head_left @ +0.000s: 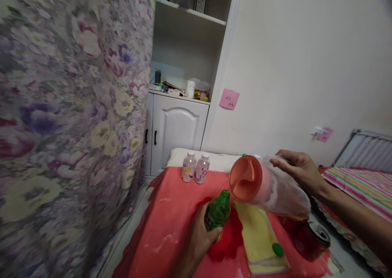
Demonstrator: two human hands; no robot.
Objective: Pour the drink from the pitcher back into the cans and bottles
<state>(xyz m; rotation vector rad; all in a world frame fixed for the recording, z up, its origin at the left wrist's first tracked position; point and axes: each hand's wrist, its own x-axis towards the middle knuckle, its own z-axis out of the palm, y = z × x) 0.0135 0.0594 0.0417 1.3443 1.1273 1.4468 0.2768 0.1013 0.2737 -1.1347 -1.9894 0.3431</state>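
Observation:
My left hand (199, 239) is wrapped round a small green plastic bottle (218, 212), its mouth uncapped and tipped slightly right, above a red scalloped dish (234, 233). By its handle, my right hand (300, 170) grips a clear pitcher (289, 198) with an orange lid (245, 180). The pitcher lies tilted almost on its side, its lid close beside the bottle's mouth. Whether liquid runs between them I cannot tell. Below the pitcher is a yellow cloth or booklet (257, 229) with a green bottle cap (278, 250) on it.
Two clear printed bottles (195, 167) stand at the back of the red-covered table (159, 225). A dark red can (312, 241) sits at the right edge. A floral curtain (76, 106) hangs left; a white cabinet (180, 127) stands behind, and a striped bed (364, 184) is right.

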